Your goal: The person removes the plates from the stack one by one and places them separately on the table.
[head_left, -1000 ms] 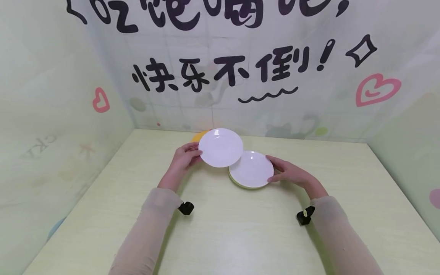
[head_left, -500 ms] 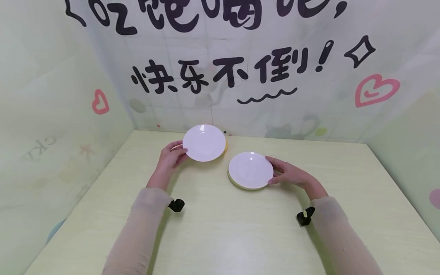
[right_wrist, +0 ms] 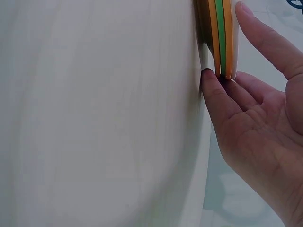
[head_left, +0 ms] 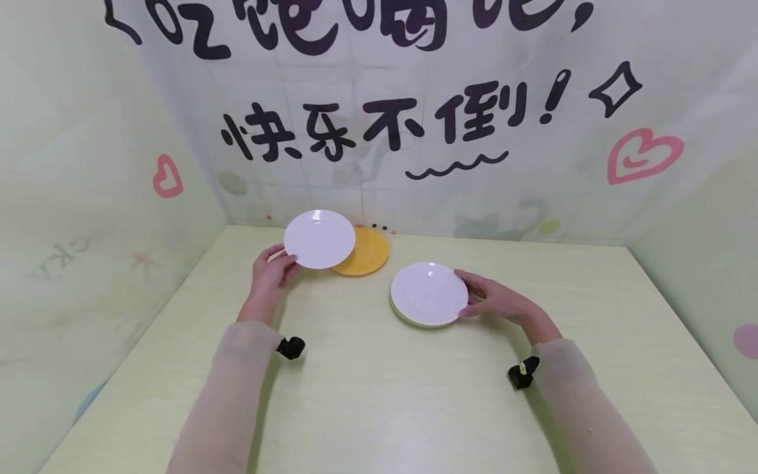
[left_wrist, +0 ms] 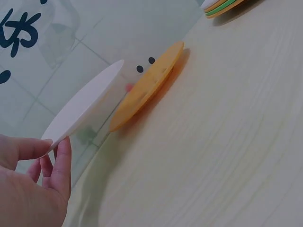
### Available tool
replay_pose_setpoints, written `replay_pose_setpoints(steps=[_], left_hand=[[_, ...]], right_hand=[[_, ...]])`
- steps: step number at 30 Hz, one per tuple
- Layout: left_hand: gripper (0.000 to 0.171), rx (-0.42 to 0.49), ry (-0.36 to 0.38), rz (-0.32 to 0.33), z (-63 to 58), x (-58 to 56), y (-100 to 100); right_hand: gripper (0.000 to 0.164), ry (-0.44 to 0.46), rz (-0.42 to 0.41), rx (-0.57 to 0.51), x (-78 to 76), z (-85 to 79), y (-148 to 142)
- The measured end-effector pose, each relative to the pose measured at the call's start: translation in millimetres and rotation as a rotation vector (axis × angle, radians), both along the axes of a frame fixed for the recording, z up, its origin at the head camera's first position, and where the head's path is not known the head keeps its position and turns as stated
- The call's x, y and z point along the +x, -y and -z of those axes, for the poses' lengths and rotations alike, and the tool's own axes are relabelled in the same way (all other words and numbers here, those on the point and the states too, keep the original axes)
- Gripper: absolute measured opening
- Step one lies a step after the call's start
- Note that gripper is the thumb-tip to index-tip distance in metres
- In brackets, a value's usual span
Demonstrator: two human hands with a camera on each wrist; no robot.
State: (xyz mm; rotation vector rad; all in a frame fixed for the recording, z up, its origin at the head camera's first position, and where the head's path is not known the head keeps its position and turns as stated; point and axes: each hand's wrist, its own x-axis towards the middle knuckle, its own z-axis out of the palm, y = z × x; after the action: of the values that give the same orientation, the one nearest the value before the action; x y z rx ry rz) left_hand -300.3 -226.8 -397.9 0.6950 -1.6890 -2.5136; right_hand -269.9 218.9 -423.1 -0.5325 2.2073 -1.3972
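Observation:
In the head view my left hand [head_left: 274, 268] pinches the near-left rim of a white plate [head_left: 320, 239], held tilted above the table. In the left wrist view the thumb is on the plate's upper face, with fingers beneath its edge. An orange plate [head_left: 362, 253] lies on the table partly behind it. At centre right is a stack of plates with a white plate [head_left: 429, 294] on top; green and orange edges [right_wrist: 221, 42] show underneath. My right hand [head_left: 496, 301] holds the stack's right side, thumb at the top rim and fingers low against the edge.
A pale wooden table [head_left: 379, 395] bears everything. Behind it stands a printed wall [head_left: 367, 184] with black lettering, close to the orange plate. Side walls [head_left: 89, 263] bound the table left and right. Black wrist cameras [head_left: 290, 347] sit at both cuffs.
My left hand has carried the white plate leftward and slightly back, away from the stack, uncovering most of the orange plate. My right hand has stayed at the stack.

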Motion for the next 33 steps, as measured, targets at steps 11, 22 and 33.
replay_pose_setpoints(steps=[11, 22, 33], left_hand=[[0.045, 0.063, 0.055, -0.125, 10.0, -4.0, 12.8], [0.049, 0.039, 0.021, -0.223, 18.6, -11.4, 17.3], [0.052, -0.056, 0.057, -0.287, 28.4, -18.5, 18.1]], right_hand=[[0.099, -0.021, 0.002, 0.022, 0.1, -0.3, -2.9], [0.097, -0.015, 0.006, 0.015, -1.6, 4.3, -3.2], [0.097, -0.020, -0.006, 0.003, 1.1, 1.3, -0.8]])
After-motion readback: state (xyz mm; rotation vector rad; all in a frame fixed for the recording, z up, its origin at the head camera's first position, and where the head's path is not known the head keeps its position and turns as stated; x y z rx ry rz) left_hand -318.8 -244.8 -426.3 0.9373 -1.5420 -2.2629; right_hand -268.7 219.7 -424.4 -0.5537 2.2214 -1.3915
